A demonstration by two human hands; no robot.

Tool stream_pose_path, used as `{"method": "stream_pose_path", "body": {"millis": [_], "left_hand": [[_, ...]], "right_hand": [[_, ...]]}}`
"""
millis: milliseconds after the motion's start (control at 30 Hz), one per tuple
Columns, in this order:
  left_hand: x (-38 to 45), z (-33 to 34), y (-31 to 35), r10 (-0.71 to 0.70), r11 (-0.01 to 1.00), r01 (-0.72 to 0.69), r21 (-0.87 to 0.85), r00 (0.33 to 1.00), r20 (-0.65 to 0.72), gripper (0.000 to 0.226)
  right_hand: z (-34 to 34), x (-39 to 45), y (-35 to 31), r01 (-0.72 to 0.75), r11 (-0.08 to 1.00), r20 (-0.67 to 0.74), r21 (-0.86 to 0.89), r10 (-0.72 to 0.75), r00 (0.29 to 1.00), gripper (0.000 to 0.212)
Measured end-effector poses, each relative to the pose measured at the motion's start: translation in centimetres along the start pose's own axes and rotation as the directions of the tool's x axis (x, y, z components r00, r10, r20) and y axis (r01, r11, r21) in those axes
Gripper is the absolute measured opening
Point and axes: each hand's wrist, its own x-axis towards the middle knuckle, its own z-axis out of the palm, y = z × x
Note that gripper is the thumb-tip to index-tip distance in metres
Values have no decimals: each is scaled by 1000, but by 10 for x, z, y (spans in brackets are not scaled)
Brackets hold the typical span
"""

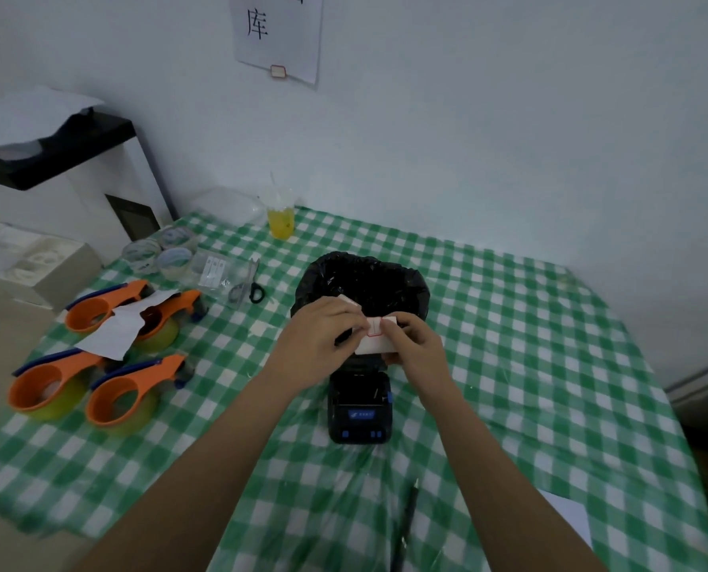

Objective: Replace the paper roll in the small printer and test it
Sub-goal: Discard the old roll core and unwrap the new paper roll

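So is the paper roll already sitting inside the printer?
No, both the left hand and right hand hold the paper roll in the air above the printer.

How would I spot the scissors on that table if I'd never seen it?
Start at the green checked tablecloth and find the black bin in its middle. Just left of it lie the scissors. Their black handles set them apart from the clear packets beside them.

Four orange tape dispensers (96, 311), one printer (359, 406), one bin (360, 282) — one scissors (250, 286), one cup (280, 218)
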Motion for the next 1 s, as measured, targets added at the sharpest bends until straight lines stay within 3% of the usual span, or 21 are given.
{"method": "stream_pose_path", "body": {"millis": [167, 400, 700, 833, 1000], "left_hand": [[3, -3, 2, 115, 977, -126, 173, 991, 74, 30], [7, -1, 2, 142, 949, -164, 269, 985, 100, 32], [5, -1, 5, 162, 952, -156, 262, 987, 1, 46], [4, -1, 8, 145, 952, -135, 276, 989, -16, 39], [0, -1, 8, 58, 988, -55, 142, 998, -19, 38]], "right_hand": [[0, 1, -7, -30, 999, -54, -36, 29, 998, 22], [0, 1, -17, -96, 993, -116, -61, 89, 989, 39], [3, -3, -20, -89, 992, -111, -91, 79, 991, 41], [4, -5, -20, -93, 991, -113, -99, 82, 990, 41], [2, -8, -17, -80, 992, -107, -96, 69, 992, 42]]}}
